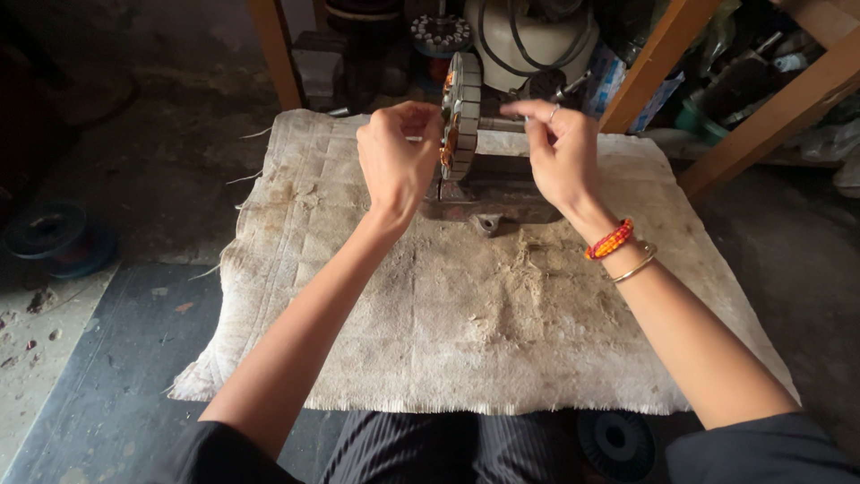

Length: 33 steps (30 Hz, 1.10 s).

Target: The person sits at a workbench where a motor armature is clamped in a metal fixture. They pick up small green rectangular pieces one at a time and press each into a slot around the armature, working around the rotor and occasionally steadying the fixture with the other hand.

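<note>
Seen from above, a person's two bare hands are raised over a worn, stained cloth (466,305) spread on a dark floor. Between the fingertips of both hands stands a pale, ring-shaped wheel (462,116) on edge, its rim cut into blocky segments, with orange-copper wire showing in the gaps on its near side. The wheel sits on a short metal shaft (502,125) carried by a dark metal stand (493,193) that rests on the cloth just below the fingers. The left hand (397,157) is loosely curled, its thumb and forefinger pinched together right beside the wheel's left face; what they grip is too small to make out, though a thin pale strand seems to run from them toward the rim. The right hand (560,152) is on the other side of the wheel, fingers bent and fingertips drawn close above the shaft; whether they hold anything cannot be told. A ring sits on one right finger, and an orange beaded bracelet (610,239) and a thin metal bangle (634,266) circle the right wrist. Beyond the fingers, wooden legs (647,67) frame cluttered machine parts. Far left of the left hand a spool (49,235) lies on the floor.
</note>
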{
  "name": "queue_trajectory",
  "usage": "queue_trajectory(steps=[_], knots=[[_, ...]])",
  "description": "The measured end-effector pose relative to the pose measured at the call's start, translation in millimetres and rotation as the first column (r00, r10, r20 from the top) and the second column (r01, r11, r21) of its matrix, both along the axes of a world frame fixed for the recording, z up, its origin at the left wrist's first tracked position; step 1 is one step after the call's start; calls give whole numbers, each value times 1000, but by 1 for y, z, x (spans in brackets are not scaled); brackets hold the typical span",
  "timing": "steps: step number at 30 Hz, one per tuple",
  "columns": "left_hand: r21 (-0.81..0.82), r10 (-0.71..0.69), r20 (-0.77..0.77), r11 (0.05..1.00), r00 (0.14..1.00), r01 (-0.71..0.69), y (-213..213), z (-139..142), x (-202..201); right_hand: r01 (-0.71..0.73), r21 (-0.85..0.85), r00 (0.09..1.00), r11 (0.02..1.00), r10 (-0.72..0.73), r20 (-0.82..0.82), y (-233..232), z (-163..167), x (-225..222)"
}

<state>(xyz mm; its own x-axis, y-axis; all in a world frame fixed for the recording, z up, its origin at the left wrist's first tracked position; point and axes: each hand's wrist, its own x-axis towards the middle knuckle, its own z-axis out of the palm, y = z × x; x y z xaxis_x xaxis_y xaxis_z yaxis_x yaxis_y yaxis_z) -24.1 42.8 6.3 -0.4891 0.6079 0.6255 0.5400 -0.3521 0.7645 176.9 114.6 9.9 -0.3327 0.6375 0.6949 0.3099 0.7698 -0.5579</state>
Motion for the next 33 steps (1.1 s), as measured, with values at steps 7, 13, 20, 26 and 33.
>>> queue_trajectory(steps=[7, 13, 20, 26, 33], knots=[[-96, -156, 36, 983, 987, 159, -3, -9, -6, 101, -26, 984, 995, -96, 151, -4, -39, 16], [68, 41, -430, 998, 902, -13, -32, -20, -1, 72, -146, 930, 987, -14, 368, -31, -45, 36], [118, 39, -936, 971, 351, 207, -41, -40, 18, -4, -361, 858, 933, 188, 478, -47, -27, 47], [66, -63, -869, 968, 491, 241, -35, -49, 21, -92, -497, 889, 863, 296, 349, -41, -3, 47], [137, -308, -568, 879, 763, 456, -52, -33, 17, -396, 73, 862, 915, 343, 374, -43, 21, 16]])
